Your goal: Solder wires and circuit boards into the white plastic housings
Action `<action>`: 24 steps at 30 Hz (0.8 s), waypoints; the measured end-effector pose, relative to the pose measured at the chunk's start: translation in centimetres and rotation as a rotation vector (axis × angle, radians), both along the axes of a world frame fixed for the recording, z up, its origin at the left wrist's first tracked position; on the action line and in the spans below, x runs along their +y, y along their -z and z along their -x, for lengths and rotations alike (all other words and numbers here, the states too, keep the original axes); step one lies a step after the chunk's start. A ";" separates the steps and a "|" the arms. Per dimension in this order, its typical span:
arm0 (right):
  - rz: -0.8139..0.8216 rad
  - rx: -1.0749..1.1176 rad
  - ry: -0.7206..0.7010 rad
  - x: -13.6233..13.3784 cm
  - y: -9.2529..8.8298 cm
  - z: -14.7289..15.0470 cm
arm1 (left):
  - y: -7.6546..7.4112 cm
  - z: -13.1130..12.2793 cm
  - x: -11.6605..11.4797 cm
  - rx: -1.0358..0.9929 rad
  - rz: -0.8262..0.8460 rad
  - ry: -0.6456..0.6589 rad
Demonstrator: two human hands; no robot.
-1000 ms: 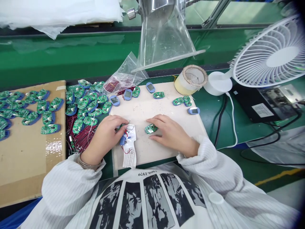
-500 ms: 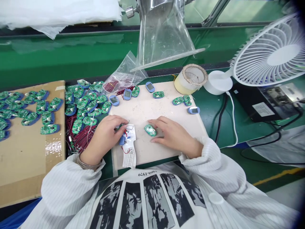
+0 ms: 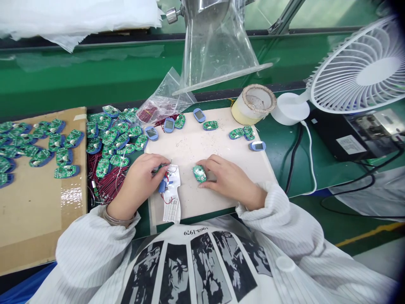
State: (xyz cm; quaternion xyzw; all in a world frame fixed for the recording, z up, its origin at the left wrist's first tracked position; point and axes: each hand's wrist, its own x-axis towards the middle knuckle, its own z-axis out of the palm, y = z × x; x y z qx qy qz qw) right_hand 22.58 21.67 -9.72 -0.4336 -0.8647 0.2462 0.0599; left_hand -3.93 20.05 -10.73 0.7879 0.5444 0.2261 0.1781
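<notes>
My left hand (image 3: 137, 183) pinches a small device (image 3: 163, 177) with a green circuit board, a blue part and thin red wires, just above a white paper strip (image 3: 171, 198) lying on a cream work board (image 3: 202, 143). My right hand (image 3: 230, 181) rests on that board, with its fingertips around a green circuit board in a blue casing (image 3: 199, 173). Part of the small device is hidden by my left fingers. Along the board's far edge lie several blue-cased display units, such as one (image 3: 199, 115), and loose green boards, such as one (image 3: 210, 125).
To the left, many green boards in blue casings (image 3: 65, 156) lie on a cardboard sheet (image 3: 41, 211), with more among red wire bundles (image 3: 109, 183). A plastic bag (image 3: 161, 103), tape roll (image 3: 253, 104), white fan (image 3: 357, 71) and black device (image 3: 354, 139) stand beyond, with a clear plastic funnel (image 3: 218, 46) above.
The green board under my right hand has turned from lying crosswise to a more upright angle. My right hand has shifted slightly with it. My left hand stays nearly still.
</notes>
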 end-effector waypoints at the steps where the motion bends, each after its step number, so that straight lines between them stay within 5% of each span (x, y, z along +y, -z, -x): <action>1: -0.018 -0.015 0.015 -0.1 -0.1 0.0 | 0.0 0.0 0.0 0.000 0.000 -0.002; 14: -0.119 -0.019 0.021 -0.7 -0.3 0.6 | 0.1 -0.1 -0.1 -0.017 -0.058 0.011; 24: 0.062 0.487 0.055 0.4 -0.6 4.4 | -1.0 -2.5 -0.6 -0.203 0.101 0.113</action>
